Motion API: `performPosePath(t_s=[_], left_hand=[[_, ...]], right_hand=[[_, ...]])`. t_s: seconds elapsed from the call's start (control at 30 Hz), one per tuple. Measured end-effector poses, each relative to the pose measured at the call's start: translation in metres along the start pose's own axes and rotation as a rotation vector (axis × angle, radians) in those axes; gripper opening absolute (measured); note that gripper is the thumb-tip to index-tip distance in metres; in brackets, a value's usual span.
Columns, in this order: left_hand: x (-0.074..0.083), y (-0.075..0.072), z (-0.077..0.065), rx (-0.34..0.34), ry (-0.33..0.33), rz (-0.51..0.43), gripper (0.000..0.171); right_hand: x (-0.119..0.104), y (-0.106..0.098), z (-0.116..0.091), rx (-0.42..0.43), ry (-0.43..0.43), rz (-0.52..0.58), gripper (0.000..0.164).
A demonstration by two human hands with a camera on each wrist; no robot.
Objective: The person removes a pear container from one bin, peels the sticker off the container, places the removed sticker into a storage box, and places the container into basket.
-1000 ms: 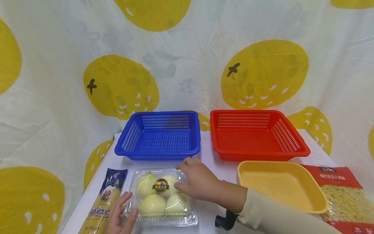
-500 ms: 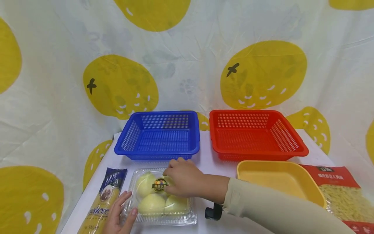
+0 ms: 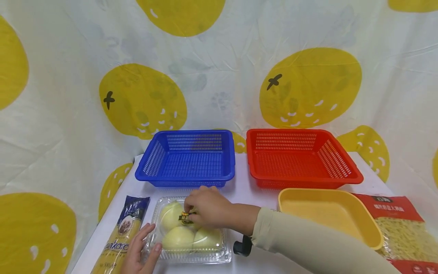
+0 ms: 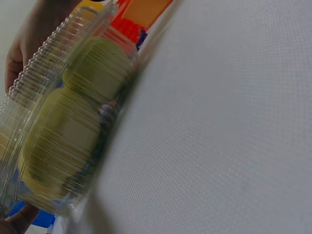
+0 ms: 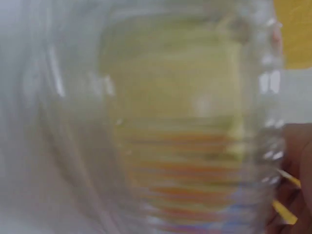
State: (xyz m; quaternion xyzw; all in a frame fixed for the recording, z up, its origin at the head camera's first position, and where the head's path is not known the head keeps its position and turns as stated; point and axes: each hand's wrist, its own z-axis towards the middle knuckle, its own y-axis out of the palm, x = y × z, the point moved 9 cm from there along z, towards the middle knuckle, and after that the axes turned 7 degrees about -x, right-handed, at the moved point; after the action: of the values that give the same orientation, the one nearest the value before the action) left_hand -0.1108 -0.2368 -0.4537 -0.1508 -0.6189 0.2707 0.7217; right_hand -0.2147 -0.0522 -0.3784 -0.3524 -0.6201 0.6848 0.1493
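Observation:
A clear plastic clamshell box (image 3: pixel 191 259) stands at the table's front left, holding several pale yellow-green round fruits (image 3: pixel 178 239). A dark, gold-edged sticker label (image 3: pixel 184 218) lies on its lid, partly covered by my right hand (image 3: pixel 208 207). The thumb and index finger of that hand are bent close together at the label, pinching it. My left hand (image 3: pixel 139 249) rests against the box's front left corner, fingers and thumb fairly straight. In the left wrist view a fingertip (image 4: pixel 25 218) touches the box's lower end. The right wrist view is blurred by the box wall.
A blue basket (image 3: pixel 184 178) and a red basket (image 3: pixel 304 182) stand behind the box. To the right are a yellow tray (image 3: pixel 328 217) and a red-topped pasta bag (image 3: pixel 400 224). A spaghetti packet (image 3: pixel 124 228) lies left of the box, beside my left hand.
My right hand has moved left across the lid, from its right side onto the label, and its thumb and index finger have drawn closer together. My left hand and the box stay put.

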Motion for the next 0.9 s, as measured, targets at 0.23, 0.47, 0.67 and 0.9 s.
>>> performPosePath(t_s=[0.23,0.47,0.67,0.9], left_hand=[[-0.001,0.001,0.0,-0.004,-0.028,0.023,0.045],[-0.001,0.001,0.0,-0.006,-0.004,0.02,0.045],[-0.002,0.0,0.0,0.006,0.041,0.017,0.045],[-0.003,0.0,0.0,0.008,0.057,0.032,0.045]], right_hand=[[0.008,0.002,0.003,0.081,-0.041,0.089,0.008],[0.011,0.002,0.003,0.115,-0.096,0.196,0.009],[0.013,0.004,0.002,0.091,-0.152,0.31,0.007],[0.016,0.003,-0.002,0.058,-0.19,0.527,0.006]])
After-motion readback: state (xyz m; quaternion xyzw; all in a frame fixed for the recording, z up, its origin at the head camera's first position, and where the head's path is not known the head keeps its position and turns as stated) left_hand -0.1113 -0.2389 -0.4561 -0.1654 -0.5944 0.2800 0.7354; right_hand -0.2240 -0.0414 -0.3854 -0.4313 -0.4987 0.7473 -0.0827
